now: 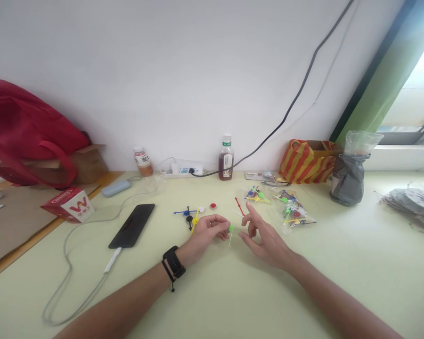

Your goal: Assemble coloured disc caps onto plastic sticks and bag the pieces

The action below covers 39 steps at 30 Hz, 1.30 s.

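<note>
Between the thumb and fingers of my left hand (pixel 212 228) is a small green spinner (pixel 231 228), its thin pale-green pointer hanging down. My right hand (pixel 263 235) is just to the right of it, fingers apart, nothing in it. A red arrow pointer (pixel 239 206) lies beyond my right fingertips, with a whitish pointer by it. Past my left hand lie a blue arrow spinner (pixel 185 213), a black one (pixel 189 220) and a yellow one (pixel 195 220). A white disc (pixel 201 210) and a red disc (pixel 213 206) are close to them.
Clear bags of coloured spinners (pixel 297 209) lie at right. A black phone (pixel 132 226) with a cable rests at left, near a red-and-white box (pixel 69 205). Two bottles, a dark one (pixel 226 160) among them, and a power strip (pixel 183 169) stand along the wall.
</note>
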Each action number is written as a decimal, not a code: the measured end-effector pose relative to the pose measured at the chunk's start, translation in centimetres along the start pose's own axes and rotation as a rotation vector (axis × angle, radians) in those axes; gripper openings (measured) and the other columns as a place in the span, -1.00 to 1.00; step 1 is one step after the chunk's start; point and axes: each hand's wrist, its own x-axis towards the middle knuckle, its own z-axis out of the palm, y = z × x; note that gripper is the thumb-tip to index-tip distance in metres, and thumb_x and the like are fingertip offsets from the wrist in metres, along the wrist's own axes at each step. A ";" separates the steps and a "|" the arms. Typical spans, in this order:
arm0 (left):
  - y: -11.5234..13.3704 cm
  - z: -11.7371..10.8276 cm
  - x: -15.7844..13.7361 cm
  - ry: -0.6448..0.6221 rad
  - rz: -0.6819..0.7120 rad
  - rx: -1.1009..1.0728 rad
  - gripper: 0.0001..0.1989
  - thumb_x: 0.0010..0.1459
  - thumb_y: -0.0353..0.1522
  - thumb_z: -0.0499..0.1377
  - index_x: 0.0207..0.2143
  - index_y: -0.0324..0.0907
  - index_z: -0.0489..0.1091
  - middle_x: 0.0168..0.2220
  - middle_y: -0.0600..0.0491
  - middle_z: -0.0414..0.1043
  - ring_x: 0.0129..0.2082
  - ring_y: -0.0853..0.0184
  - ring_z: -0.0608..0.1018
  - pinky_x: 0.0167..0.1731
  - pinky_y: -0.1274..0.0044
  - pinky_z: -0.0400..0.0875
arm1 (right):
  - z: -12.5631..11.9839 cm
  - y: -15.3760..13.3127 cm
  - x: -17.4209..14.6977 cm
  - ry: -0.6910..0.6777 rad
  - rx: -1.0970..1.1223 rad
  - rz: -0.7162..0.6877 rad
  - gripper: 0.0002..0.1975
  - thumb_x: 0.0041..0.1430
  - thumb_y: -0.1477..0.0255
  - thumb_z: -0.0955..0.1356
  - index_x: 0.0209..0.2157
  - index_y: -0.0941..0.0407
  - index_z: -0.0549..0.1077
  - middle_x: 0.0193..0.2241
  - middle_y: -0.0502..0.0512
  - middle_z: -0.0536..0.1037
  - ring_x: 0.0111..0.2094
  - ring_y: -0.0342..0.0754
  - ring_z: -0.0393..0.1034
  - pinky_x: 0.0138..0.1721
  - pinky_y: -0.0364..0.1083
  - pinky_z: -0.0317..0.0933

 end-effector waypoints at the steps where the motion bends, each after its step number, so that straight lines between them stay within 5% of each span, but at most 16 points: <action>1: 0.0 0.0 0.0 -0.004 -0.006 -0.007 -0.70 0.11 -0.19 0.41 -0.27 -0.25 0.54 -0.41 0.00 0.54 -0.42 0.36 0.57 -0.34 0.53 0.48 | -0.1 -0.1 0.1 -0.025 0.008 -0.002 -0.66 0.38 0.28 0.28 0.13 -0.04 0.42 -0.19 0.10 0.50 -0.41 -0.07 0.32 -0.35 -0.05 0.27; 2: 0.0 0.0 0.1 0.001 -0.012 -0.014 -0.70 0.10 -0.20 0.42 -0.28 -0.25 0.54 -0.41 0.00 0.53 -0.42 0.35 0.57 -0.34 0.53 0.48 | -0.1 -0.1 0.1 -0.057 0.014 -0.005 -0.76 0.39 0.27 0.26 -0.11 0.01 0.52 -0.27 0.10 0.49 -0.42 -0.06 0.31 -0.36 -0.05 0.24; 4: 0.0 0.0 0.1 0.024 -0.023 -0.026 -0.69 0.06 -0.20 0.44 -0.30 -0.25 0.52 -0.41 0.01 0.53 -0.43 0.36 0.57 -0.35 0.53 0.48 | -0.2 -0.1 0.4 -0.121 0.026 -0.006 -0.57 0.42 0.24 0.23 -0.53 0.07 0.40 -0.48 0.06 0.41 -0.46 -0.06 0.27 -0.38 -0.05 0.18; 6: 0.0 0.1 0.1 0.045 -0.021 -0.032 -0.68 0.04 -0.20 0.45 -0.31 -0.25 0.51 -0.41 0.01 0.52 -0.44 0.36 0.57 -0.34 0.53 0.49 | -0.2 -0.1 0.6 -0.126 0.039 0.019 -0.47 0.42 0.21 0.24 -0.65 0.08 0.22 -0.60 0.02 0.31 -0.50 -0.08 0.23 -0.41 -0.06 0.13; 9: 0.0 0.1 0.1 0.041 -0.002 -0.035 -0.67 0.06 -0.19 0.44 -0.29 -0.25 0.51 -0.40 0.01 0.52 -0.42 0.35 0.58 -0.30 0.51 0.51 | 0.0 -0.2 0.7 -0.080 0.079 0.076 -0.59 0.39 0.21 0.28 -0.53 0.07 0.29 -0.56 -0.01 0.37 -0.48 -0.08 0.26 -0.42 -0.08 0.15; 13: -0.4 0.0 0.1 0.009 0.003 -0.011 -0.67 0.12 -0.20 0.41 -0.16 -0.22 0.52 -0.29 -0.03 0.57 -0.28 0.28 0.64 -0.13 0.43 0.54 | 0.2 -0.4 0.6 -0.100 0.169 0.052 -0.87 0.35 0.30 0.33 -0.18 0.03 0.46 -0.27 0.08 0.56 -0.29 -0.02 0.42 -0.22 -0.03 0.33; 20: -0.3 0.4 0.1 -0.048 0.016 0.002 -0.61 0.22 -0.05 0.28 -0.27 -0.22 0.50 -0.22 -0.04 0.56 -0.19 0.22 0.63 -0.07 0.38 0.53 | 0.0 -1.1 0.5 -0.210 0.146 -0.021 -0.69 0.32 0.38 0.35 0.08 -0.03 0.49 -0.03 0.16 0.57 -0.09 0.06 0.47 -0.08 0.03 0.39; 27: -0.9 0.3 -0.4 0.095 0.232 0.602 -0.81 0.27 -0.22 0.23 -0.19 -0.16 0.50 -0.42 0.08 0.51 -0.40 0.30 0.52 -0.31 0.45 0.41 | 0.1 -0.6 0.3 -0.197 0.088 0.016 -0.88 0.30 0.40 0.35 -0.14 0.02 0.49 -0.24 0.09 0.59 -0.24 0.02 0.46 -0.18 0.00 0.35; 30: -0.9 -0.2 -0.6 0.177 0.381 0.768 -0.71 0.21 -0.37 0.25 0.00 -0.09 0.44 -0.21 0.03 0.57 -0.14 0.18 0.55 -0.05 0.35 0.40 | -0.1 0.8 0.5 -0.101 -0.098 0.070 -0.83 0.30 0.40 0.34 -0.09 0.04 0.48 -0.27 0.11 0.54 -0.24 0.04 0.44 -0.19 0.02 0.33; 34: 0.1 -0.1 -1.0 0.150 0.609 0.959 -0.80 0.25 -0.45 0.17 -0.10 -0.07 0.47 -0.07 -0.01 0.55 0.10 0.11 0.45 0.16 0.26 0.26 | -0.6 2.2 0.6 -0.055 -0.269 0.097 -0.66 0.29 0.44 0.32 0.09 0.04 0.44 -0.16 0.17 0.50 -0.12 0.11 0.42 -0.10 0.08 0.32; 36: 0.6 0.3 -1.4 0.090 0.670 1.030 -0.86 0.28 -0.41 0.17 -0.13 -0.08 0.47 -0.15 -0.02 0.56 0.01 0.12 0.49 0.08 0.30 0.31 | -0.6 2.4 0.5 -0.080 -0.329 0.105 -0.61 0.29 0.45 0.32 0.15 0.04 0.41 -0.15 0.18 0.48 -0.10 0.13 0.40 -0.08 0.10 0.32; 39: 1.0 0.7 -2.1 0.001 0.714 1.214 -0.91 0.29 -0.33 0.18 -0.25 -0.10 0.48 -0.35 -0.02 0.54 -0.31 0.19 0.55 -0.29 0.39 0.33 | -0.4 2.3 0.4 -0.131 -0.358 0.114 -0.66 0.29 0.45 0.32 0.10 0.05 0.44 -0.16 0.18 0.46 -0.10 0.13 0.39 -0.07 0.09 0.32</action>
